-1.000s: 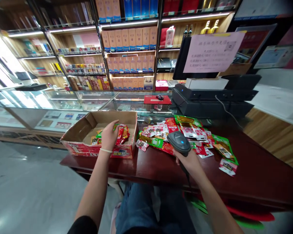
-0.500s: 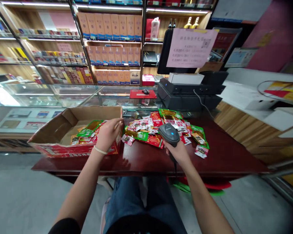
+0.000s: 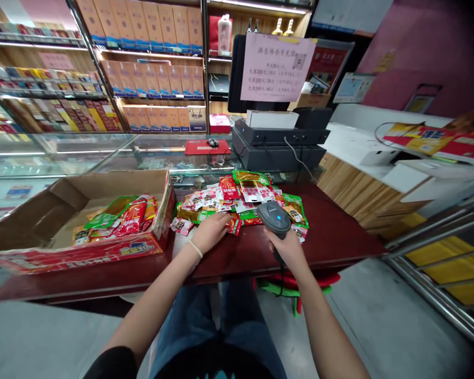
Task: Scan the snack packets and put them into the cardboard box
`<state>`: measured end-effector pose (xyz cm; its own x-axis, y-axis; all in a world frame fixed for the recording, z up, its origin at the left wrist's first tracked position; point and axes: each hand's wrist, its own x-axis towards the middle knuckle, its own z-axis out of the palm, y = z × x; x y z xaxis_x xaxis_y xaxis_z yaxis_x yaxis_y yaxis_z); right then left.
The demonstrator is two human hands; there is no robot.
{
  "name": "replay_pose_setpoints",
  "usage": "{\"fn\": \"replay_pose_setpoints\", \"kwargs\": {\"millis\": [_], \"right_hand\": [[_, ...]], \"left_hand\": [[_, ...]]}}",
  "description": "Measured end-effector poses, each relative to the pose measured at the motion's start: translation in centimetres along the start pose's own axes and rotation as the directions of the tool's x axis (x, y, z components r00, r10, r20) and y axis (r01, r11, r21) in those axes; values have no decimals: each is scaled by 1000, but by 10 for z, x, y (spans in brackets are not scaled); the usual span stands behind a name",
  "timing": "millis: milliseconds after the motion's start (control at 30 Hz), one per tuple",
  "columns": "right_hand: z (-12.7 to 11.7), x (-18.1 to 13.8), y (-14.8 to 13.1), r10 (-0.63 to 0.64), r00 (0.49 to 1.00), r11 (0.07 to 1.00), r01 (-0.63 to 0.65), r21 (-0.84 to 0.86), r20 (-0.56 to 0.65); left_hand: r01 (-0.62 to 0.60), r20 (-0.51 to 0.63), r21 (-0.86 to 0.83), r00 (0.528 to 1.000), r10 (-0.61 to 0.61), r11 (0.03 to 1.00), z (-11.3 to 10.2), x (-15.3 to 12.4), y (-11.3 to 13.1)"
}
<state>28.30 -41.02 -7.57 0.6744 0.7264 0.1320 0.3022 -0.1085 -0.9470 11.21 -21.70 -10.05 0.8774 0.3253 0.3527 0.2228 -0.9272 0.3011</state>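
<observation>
My right hand [image 3: 288, 250] is wrapped round the handle of a dark grey barcode scanner [image 3: 274, 217], whose blue light is lit. The scanner head is over the right front of a pile of snack packets [image 3: 209, 197] in red, green, pink and white. At the pile's front edge, my left hand [image 3: 211, 231] has its fingers curled onto a red snack packet [image 3: 234, 225]; the fingertips are partly hidden. Left of this hand stands an open cardboard box [image 3: 73, 252] with several red and green snack packets [image 3: 122, 217] inside.
The dark red table [image 3: 332, 226] borders a glass counter [image 3: 114, 152]. Behind the pile are a black cash register [image 3: 280, 152] and a monitor bearing a pink paper sign [image 3: 276, 68]. A mouse [image 3: 212, 142] rests on a red mat [image 3: 193, 147]. A stool [image 3: 324, 279] is beneath the table.
My left hand has moved right, from above the box's right edge to the pile's front. The right hand still holds the scanner. The view has turned right.
</observation>
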Motion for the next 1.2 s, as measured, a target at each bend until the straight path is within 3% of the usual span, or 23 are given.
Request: {"fn": "replay_pose_setpoints", "kwargs": {"millis": [233,467,533,633,700,733,800,833,867,933,1033,1100,1200], "right_hand": [[-11,-1,8,36,999,999,-35,-20,13],[-12,-1,13,3,999,1000,-2,-16,45],[-11,-1,13,4,1000,1000,-4,-15,29],[-8,-1,9,32,999,999,-31,-15,27],[-5,0,5,43,998,999,-42,-19,40],[-3,0,3,41,998,999,-40,-22,50],[1,2,1,22,997,1000,-21,-17,70],[4,3,0,10,996,1000,-9,-13,83],[7,4,-1,1,995,1000,0,-10,97],[14,6,-1,-9,992,1000,10,-10,125],[26,8,-3,-13,987,1000,16,-20,159],[34,9,-6,-5,984,1000,10,-23,176],[46,6,-11,27,982,999,-18,-51,185]], "left_hand": [[-7,106,106,994,-4,994,29,6,-3],[-62,49,208,997,53,976,39,5,1],[-88,-41,164,995,96,982,40,1,-1],[-82,-282,25,955,86,996,42,-6,-9],[37,-490,-125,866,-94,991,43,-9,-17],[118,-578,-224,783,-229,967,43,-9,-21],[222,-653,-450,578,-489,865,42,-6,-28],[224,-634,-563,501,-589,796,41,-4,-31],[199,-580,-671,460,-673,714,40,-2,-34],[126,-390,-861,457,-799,492,38,2,-37],[19,-96,-992,524,-846,124,35,3,-38],[-41,-5,-999,569,-822,-22,33,1,-39],[-104,52,-983,624,-780,-149,29,-2,-42]]}}
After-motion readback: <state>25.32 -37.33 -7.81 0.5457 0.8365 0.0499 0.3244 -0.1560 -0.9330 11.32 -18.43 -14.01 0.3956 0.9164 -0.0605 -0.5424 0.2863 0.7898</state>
